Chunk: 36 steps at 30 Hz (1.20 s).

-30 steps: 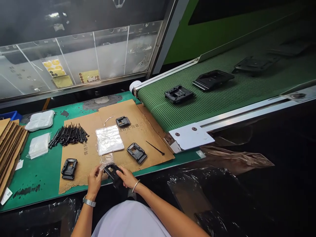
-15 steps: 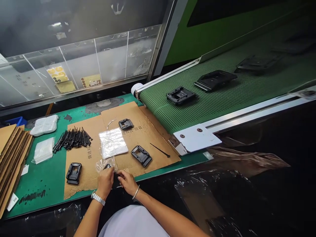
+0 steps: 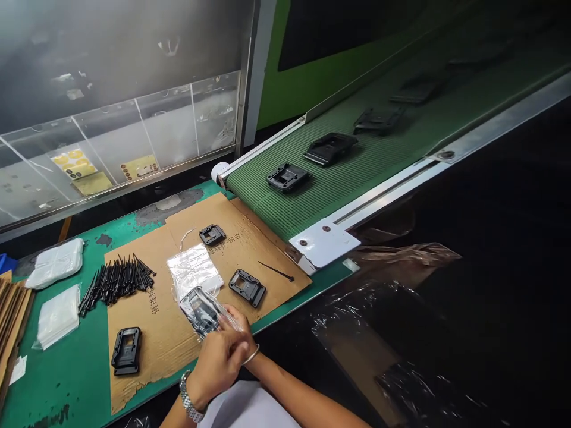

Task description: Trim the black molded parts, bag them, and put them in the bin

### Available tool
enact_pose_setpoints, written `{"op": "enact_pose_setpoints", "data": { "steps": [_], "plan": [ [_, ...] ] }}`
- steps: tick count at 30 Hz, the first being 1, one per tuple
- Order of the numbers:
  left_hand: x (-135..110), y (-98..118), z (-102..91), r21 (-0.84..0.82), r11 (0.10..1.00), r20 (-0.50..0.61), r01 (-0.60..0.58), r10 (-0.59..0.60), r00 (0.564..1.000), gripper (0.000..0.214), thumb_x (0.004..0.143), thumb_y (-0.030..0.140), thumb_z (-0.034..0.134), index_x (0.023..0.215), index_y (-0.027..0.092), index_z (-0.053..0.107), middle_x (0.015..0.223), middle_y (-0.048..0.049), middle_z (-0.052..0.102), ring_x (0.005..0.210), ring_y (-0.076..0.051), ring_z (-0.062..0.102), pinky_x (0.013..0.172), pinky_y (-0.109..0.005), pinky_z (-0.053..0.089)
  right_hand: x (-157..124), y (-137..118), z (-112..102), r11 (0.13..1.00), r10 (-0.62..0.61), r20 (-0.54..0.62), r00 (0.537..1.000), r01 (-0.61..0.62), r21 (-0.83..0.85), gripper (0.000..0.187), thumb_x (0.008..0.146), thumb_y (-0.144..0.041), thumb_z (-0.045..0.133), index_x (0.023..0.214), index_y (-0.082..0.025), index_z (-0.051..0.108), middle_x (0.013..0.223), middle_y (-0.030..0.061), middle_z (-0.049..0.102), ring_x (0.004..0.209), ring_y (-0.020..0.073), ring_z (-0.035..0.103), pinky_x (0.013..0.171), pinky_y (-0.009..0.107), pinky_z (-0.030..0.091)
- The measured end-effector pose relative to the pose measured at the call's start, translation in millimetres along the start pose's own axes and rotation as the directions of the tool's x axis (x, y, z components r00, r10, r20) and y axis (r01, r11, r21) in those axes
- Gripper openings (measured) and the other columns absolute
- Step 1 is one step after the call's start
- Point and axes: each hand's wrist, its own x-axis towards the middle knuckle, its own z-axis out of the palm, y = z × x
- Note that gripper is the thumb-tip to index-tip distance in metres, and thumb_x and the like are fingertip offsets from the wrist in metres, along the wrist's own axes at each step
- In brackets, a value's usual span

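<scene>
A clear plastic bag (image 3: 201, 314) with a black plastic frame part inside is held over the cardboard near the front edge. My right hand (image 3: 241, 326) grips the bag's near right side, partly behind the left. My left hand (image 3: 219, 361), with a watch at the wrist, crosses in front with curled fingers at the bag's near end; its fingertips are partly hidden. Just behind the bag lies a stack of flat clear bags (image 3: 193, 266). Loose black frame parts lie around it: one at the back (image 3: 212, 235), one to the right (image 3: 247, 288), one at the left (image 3: 126, 351).
A pile of black pin-like plastic pieces (image 3: 116, 280) lies left on the cardboard (image 3: 165, 345), and a single one (image 3: 275, 271) lies right. White bag stacks (image 3: 57, 315) sit farther left. The green conveyor (image 3: 272, 205) carries several black parts (image 3: 288, 177).
The bagged part has come up and into fuller view, tilted between the hands. My left hand has crossed over the right. The view has shifted right.
</scene>
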Motion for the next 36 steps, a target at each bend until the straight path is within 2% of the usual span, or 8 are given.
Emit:
{"op": "enact_pose_setpoints", "data": {
  "steps": [3,6,9,14,19,26,31,36],
  "plan": [
    [-3.6,-1.0,-16.2,-0.106,0.994,-0.205,-0.013,-0.009,0.979,0.032,0.066,0.027,0.064,0.097,0.020,0.062,0.071,-0.0018,0.060,0.066,-0.016,0.053,0.066,-0.025,0.040,1.2,-17.2,-9.9,0.997,-0.005,-0.074,0.997,0.011,0.076,0.033,0.059,-0.047,0.063,0.066,-0.017,0.050,0.052,-0.0034,0.044,0.046,0.0097,0.042,0.043,0.022,0.035],
    [5.8,-13.3,-29.0,-0.391,0.920,-0.623,-0.014,-0.253,0.740,0.047,0.071,0.031,0.061,0.116,0.024,0.048,0.088,-0.0005,0.060,0.083,-0.014,0.054,0.076,-0.023,0.039,-5.2,-32.3,-15.3,0.974,0.028,-0.086,0.996,-0.008,0.224,0.038,0.052,-0.048,0.070,0.062,-0.016,0.051,0.049,-0.0053,0.043,0.042,0.0071,0.039,0.039,0.019,0.031],
    [23.0,-23.9,-32.1,-0.786,0.600,-0.252,0.149,-0.530,0.810,0.029,0.074,0.030,0.057,0.101,0.019,0.058,0.088,-0.0033,0.064,0.083,-0.015,0.058,0.078,-0.027,0.041,-12.5,-40.0,-12.2,0.952,-0.002,-0.075,0.997,0.025,0.304,0.040,0.053,-0.050,0.070,0.056,-0.016,0.050,0.048,-0.0053,0.043,0.041,0.0064,0.038,0.040,0.019,0.031],
    [50.4,-31.3,-31.6,-0.899,0.222,0.213,0.377,-0.530,0.821,0.016,0.076,0.017,0.051,0.067,0.018,0.065,0.068,-0.0019,0.068,0.067,-0.012,0.061,0.078,-0.026,0.044,-15.5,-42.3,-8.8,0.931,-0.053,-0.219,0.974,0.128,0.343,0.045,0.059,-0.058,0.063,0.060,-0.016,0.048,0.051,-0.0038,0.050,0.046,0.0075,0.046,0.045,0.020,0.038],
    [70.0,-32.2,-23.4,-0.867,0.289,0.124,0.407,-0.666,0.736,0.020,0.078,0.019,0.049,0.067,0.020,0.065,0.066,-0.0005,0.068,0.065,-0.013,0.062,0.075,-0.030,0.047,-42.1,-39.2,-37.5,0.923,0.004,-0.247,0.969,0.091,0.374,0.039,0.062,-0.050,0.063,0.069,-0.019,0.041,0.043,-0.0088,0.045,0.033,0.0040,0.035,0.033,0.015,0.026],
    [61.3,-5.6,16.8,-0.414,0.875,-0.373,0.252,-0.416,0.830,0.017,0.066,0.025,0.063,0.079,0.015,0.063,0.082,-0.0037,0.067,0.082,-0.018,0.060,0.077,-0.029,0.046,-77.4,-33.8,-94.1,0.993,-0.094,-0.551,0.829,0.120,0.010,0.034,0.071,-0.042,0.053,0.093,-0.016,0.048,0.065,0.0005,0.058,0.057,0.0116,0.054,0.051,0.023,0.043],
    [57.2,0.5,61.3,-0.445,0.829,-0.085,0.339,-0.416,0.905,0.026,0.059,0.036,0.067,0.076,0.017,0.063,0.076,-0.0044,0.068,0.077,-0.022,0.062,0.070,-0.032,0.049,-73.5,-37.3,-98.7,0.982,-0.190,-0.288,0.939,0.183,-0.051,0.060,0.055,-0.038,0.071,0.107,-0.015,0.050,0.094,0.0054,0.061,0.082,0.0161,0.057,0.074,0.030,0.045],
    [69.4,-22.5,92.5,-0.380,0.556,0.435,0.739,-0.598,0.673,0.027,0.054,0.043,0.069,0.062,0.017,0.064,0.064,-0.0069,0.067,0.074,-0.026,0.063,0.073,-0.039,0.049,-95.4,-31.8,-134.4,0.983,0.117,0.082,0.990,-0.127,0.134,0.021,0.064,-0.029,0.064,0.055,-0.014,0.054,0.044,-0.0070,0.048,0.034,0.0023,0.037,0.035,0.014,0.030]
  ]
}}
